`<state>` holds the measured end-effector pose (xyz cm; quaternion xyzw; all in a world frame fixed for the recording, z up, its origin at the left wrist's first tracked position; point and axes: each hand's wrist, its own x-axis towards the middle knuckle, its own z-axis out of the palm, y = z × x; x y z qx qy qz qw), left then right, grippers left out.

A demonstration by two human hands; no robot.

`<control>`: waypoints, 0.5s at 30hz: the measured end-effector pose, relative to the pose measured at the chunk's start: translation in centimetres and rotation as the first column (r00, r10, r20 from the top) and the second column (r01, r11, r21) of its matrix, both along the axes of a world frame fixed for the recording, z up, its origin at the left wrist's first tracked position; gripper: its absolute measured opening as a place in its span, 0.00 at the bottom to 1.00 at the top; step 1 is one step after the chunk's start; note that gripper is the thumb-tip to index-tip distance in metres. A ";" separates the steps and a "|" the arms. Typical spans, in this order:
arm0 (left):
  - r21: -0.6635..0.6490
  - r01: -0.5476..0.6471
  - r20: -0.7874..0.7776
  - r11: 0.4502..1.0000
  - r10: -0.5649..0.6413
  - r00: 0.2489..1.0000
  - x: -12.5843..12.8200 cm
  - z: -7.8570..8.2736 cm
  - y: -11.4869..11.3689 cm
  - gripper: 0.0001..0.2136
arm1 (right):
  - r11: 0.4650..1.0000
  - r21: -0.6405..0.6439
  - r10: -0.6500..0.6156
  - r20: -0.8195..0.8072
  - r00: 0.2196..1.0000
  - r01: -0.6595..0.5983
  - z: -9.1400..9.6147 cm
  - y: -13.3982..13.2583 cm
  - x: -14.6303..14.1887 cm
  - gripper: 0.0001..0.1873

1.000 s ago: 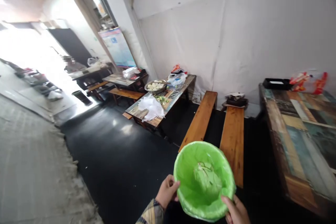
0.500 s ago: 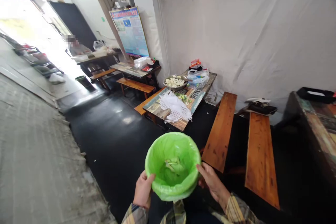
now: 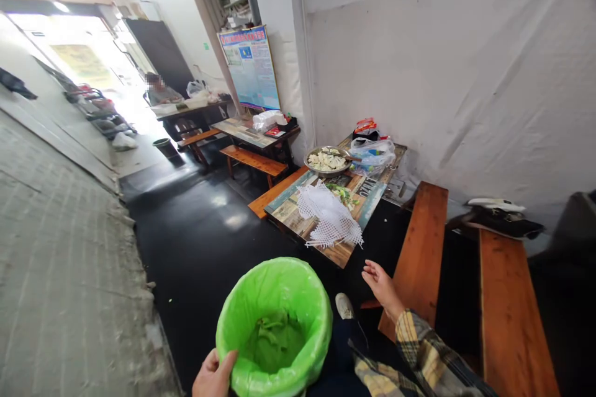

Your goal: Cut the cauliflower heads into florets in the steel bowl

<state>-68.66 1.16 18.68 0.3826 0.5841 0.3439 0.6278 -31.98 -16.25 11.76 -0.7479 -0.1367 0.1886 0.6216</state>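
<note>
A bin lined with a bright green bag (image 3: 274, 322) hangs low in front of me, with green vegetable scraps at its bottom. My left hand (image 3: 214, 375) grips its near rim at the lower left. My right hand (image 3: 382, 285) is off the bin, raised to its right with the fingers loosely spread and nothing in them, beside a wooden bench (image 3: 416, 254). My plaid sleeve and one shoe (image 3: 344, 306) show below.
A painted table (image 3: 326, 211) ahead carries white netting (image 3: 330, 223), a metal bowl of food (image 3: 327, 159) and plastic bags. A second bench (image 3: 510, 310) stands right. More tables and a seated person (image 3: 158, 90) are at the back left. Dark floor, brick wall left.
My right hand has let go of the bin's rim and moved up to the right. The bin has dropped lower and left, held by the left hand alone. The view has advanced towards the table.
</note>
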 end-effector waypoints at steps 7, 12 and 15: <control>-0.058 -0.126 -0.021 0.990 0.125 0.992 8.7 -0.5 4.9 0.17 | 0.975 -0.155 0.200 0.316 0.928 -0.157 0.4 11.8 14.3 0.31; -0.094 -0.242 -0.088 0.966 0.234 0.968 15.6 1.9 7.8 0.16 | 0.953 -0.195 0.271 0.212 0.939 -0.231 -0.4 19.6 21.5 0.33; -0.090 -0.282 -0.114 0.955 0.271 0.956 19.3 3.5 8.8 0.15 | 0.959 -0.184 0.237 0.099 0.966 -0.216 -1.7 22.8 23.4 0.30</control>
